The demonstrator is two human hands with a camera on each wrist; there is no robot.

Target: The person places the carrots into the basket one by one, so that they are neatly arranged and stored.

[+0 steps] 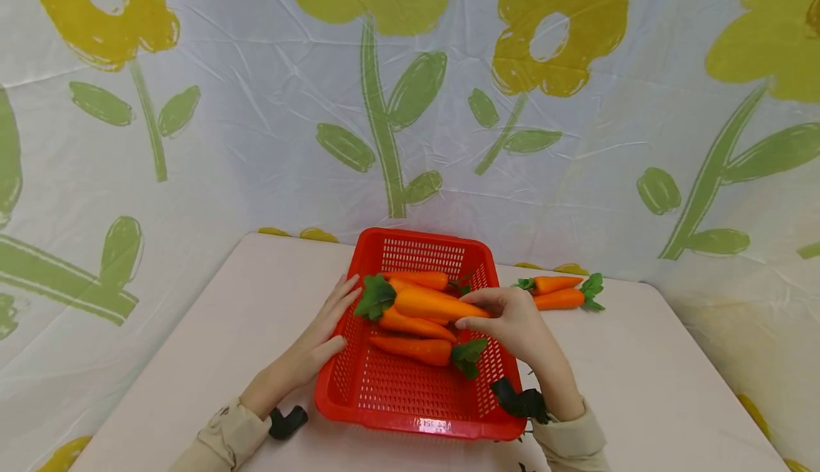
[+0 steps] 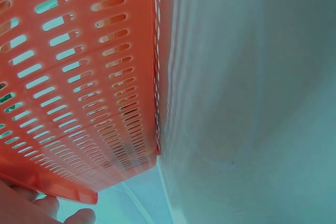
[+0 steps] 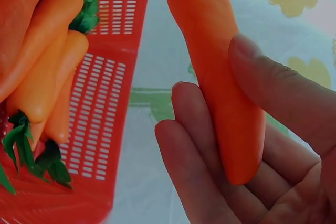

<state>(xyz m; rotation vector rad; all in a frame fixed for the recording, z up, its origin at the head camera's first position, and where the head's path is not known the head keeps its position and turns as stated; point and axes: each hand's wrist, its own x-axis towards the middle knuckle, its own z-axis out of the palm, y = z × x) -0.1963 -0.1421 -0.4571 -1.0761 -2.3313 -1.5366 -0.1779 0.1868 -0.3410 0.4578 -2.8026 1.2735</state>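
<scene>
My right hand [image 1: 519, 319] pinches an orange toy carrot [image 1: 435, 304] near its narrow end, between thumb and fingers. That carrot lies level above the red plastic basket [image 1: 397, 397], its leafy top toward the left rim. In the right wrist view the held carrot [image 3: 218, 69] rests along the fingers, with the thumb pressing its side. Several other carrots [image 1: 416, 349] with green leaves lie in the basket, some partly covered by the held one. Against the basket's left side my left hand [image 1: 314, 340] rests with fingers extended along the rim. Perforated basket wall [image 2: 79, 77] fills much of the left wrist view.
Two more carrots [image 1: 560, 298] lie on the pale table [image 1: 640, 372], right of the basket. A black strap-like piece [image 1: 287, 422] is by the left wrist, another dark piece [image 1: 519, 401] by the right. Flower-printed cloth [image 1: 256, 137] hangs behind the table.
</scene>
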